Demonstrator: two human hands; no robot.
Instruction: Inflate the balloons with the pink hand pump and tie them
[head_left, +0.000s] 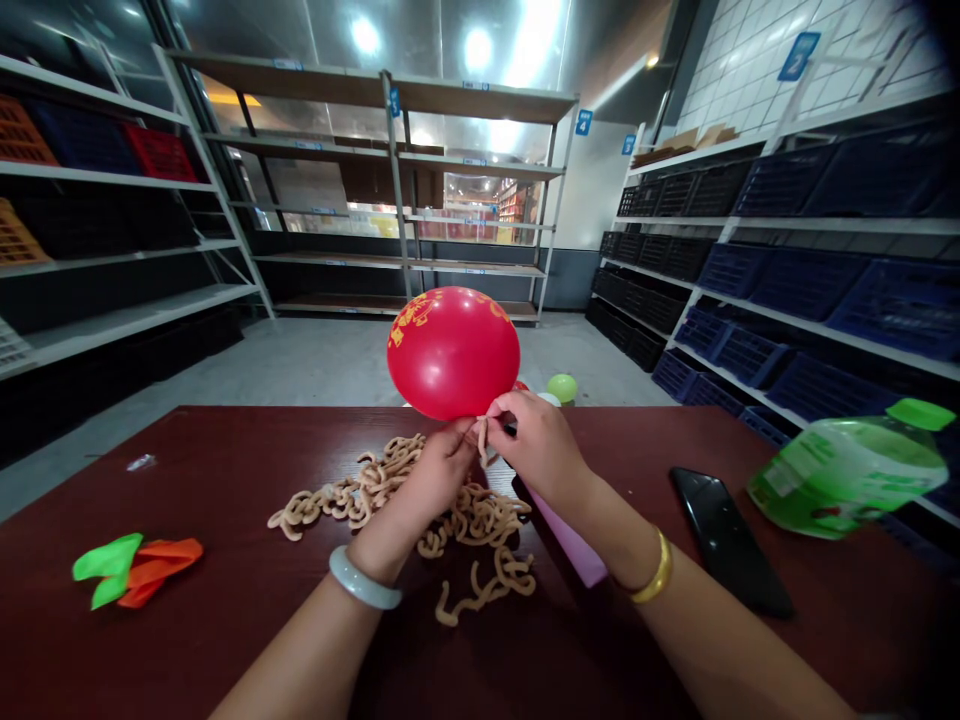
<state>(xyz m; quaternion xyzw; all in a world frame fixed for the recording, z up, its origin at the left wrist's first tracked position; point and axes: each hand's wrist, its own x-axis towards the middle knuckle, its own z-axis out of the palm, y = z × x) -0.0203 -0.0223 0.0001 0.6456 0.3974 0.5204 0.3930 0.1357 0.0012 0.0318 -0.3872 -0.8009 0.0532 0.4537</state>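
Note:
A round red balloon (454,355) with yellow printing stands inflated above the table, its neck down at my fingertips. My left hand (448,462) is closed around the balloon's neck. Pinched in the fingers of my right hand (541,445), right beside that neck, is a short beige rubber band (483,440). The fingertips of both hands meet just under the balloon, and the neck itself is mostly hidden. Below and around my left hand spreads a loose pile of beige curled bands (367,485), with a few strands (487,590) lying nearer me.
Flat green and orange balloons (139,570) lie at the table's left. A purple bar-shaped object (566,540) is partly under my right arm. On the right are a black phone (727,540) and a green-capped jug (847,475). A green balloon (562,388) shows beyond the table (247,440).

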